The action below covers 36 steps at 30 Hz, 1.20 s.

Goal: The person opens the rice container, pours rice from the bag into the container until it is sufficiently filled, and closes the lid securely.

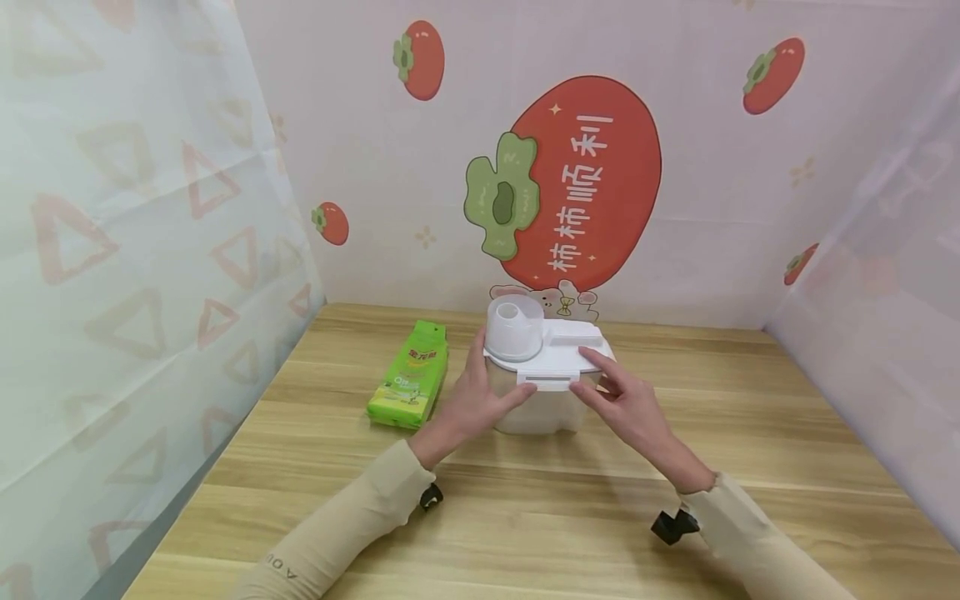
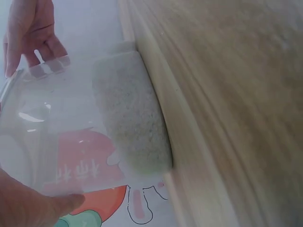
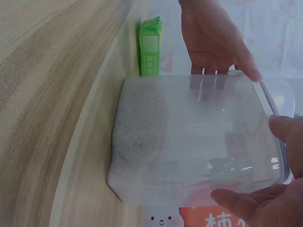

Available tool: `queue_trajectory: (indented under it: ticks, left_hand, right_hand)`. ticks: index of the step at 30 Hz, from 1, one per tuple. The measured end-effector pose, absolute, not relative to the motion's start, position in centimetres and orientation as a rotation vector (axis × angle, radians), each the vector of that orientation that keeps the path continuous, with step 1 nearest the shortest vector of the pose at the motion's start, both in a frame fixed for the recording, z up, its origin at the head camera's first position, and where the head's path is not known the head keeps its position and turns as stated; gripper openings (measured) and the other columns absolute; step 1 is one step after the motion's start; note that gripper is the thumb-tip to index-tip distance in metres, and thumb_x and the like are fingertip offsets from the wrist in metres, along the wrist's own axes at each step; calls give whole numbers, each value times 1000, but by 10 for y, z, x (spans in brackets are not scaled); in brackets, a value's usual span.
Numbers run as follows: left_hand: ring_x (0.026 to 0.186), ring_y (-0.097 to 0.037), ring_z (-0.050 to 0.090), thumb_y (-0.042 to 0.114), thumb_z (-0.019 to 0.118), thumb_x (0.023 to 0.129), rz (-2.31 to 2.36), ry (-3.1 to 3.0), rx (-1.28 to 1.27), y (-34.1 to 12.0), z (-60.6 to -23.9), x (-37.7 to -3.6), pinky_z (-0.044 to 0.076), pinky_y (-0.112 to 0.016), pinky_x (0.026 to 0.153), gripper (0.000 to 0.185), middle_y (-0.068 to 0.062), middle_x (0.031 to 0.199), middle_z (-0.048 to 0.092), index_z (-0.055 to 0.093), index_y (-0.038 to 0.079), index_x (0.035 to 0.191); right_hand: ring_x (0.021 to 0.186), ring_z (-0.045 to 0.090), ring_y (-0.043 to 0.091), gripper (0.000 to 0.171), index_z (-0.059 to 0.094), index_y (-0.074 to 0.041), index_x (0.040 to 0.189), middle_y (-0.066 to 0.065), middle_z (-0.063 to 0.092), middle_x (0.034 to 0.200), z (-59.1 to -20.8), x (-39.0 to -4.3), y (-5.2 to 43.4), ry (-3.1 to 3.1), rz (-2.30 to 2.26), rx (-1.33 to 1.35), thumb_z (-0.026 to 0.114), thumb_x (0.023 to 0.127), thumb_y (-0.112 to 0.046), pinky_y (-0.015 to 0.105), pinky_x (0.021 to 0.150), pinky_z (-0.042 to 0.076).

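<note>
One clear container (image 1: pixel 538 404) stands on the wooden counter (image 1: pixel 525 500) at the middle of the frame, its white lid (image 1: pixel 558 358) seated on top with a round cup-like cap (image 1: pixel 514 327) at the lid's left end. A shallow layer of pale grains (image 3: pixel 139 142) covers the bottom, so most of the container is unfilled. The left hand (image 1: pixel 472 400) cups the container's left side, fingers reaching up by the cap and thumb at the front edge of the lid. The right hand (image 1: pixel 626 404) lies at the right front, its fingers fairly straight and pressing on the lid. The lid looks to be down, and the hands seem to be seating or steadying it; whether it is latched cannot be told. One green packet (image 1: pixel 411 375) lies flat just left of the container, apart from both hands. Count: one container, one lid, one packet, two hands.
</note>
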<state>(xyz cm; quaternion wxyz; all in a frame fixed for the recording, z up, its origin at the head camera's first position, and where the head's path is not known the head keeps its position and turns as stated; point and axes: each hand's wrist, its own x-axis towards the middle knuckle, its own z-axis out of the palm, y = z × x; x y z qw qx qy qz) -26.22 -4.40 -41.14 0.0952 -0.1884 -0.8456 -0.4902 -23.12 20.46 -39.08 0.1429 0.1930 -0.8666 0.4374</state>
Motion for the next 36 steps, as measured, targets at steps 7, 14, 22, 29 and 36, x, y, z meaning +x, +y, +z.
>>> queue_trajectory:
  ticks: [7,14,22,29,36]
  left_hand:
    - [147,-21,30,64,73,76,-1495,-2478,-553,-43,-412,-261,29,-48,119,115,0,161,23,-2,29,156]
    - [144,-20,34,61,77,74,-1523,-2463,-571,-44,-409,-263,30,-48,119,115,0,157,30,4,26,155]
    - [142,-18,37,57,83,69,-1540,-2445,-551,-44,-407,-266,32,-46,118,116,2,154,36,10,26,154]
    - [142,-18,37,60,82,68,-1575,-2430,-540,-43,-408,-266,30,-49,118,117,4,154,36,10,29,155]
    - [142,-19,37,55,84,69,-1543,-2425,-543,-43,-408,-267,30,-48,118,116,1,154,37,12,25,155]
  right_hand:
    - [99,71,35,61,51,-10,142,23,65,122,-394,-233,205,-2442,1260,590,74,86,-8,13,63,53]
    - [101,70,37,60,53,-14,142,22,66,121,-394,-233,206,-2441,1244,591,75,86,-16,13,66,54]
    - [105,69,37,62,54,-11,140,22,66,122,-392,-233,205,-2452,1212,565,77,84,-16,16,74,56]
    - [105,69,38,62,54,-7,139,23,65,123,-393,-234,204,-2422,1228,565,79,82,-14,36,78,59]
    - [100,71,35,63,54,-7,139,22,66,121,-395,-236,201,-2411,1194,544,80,81,-11,39,78,59]
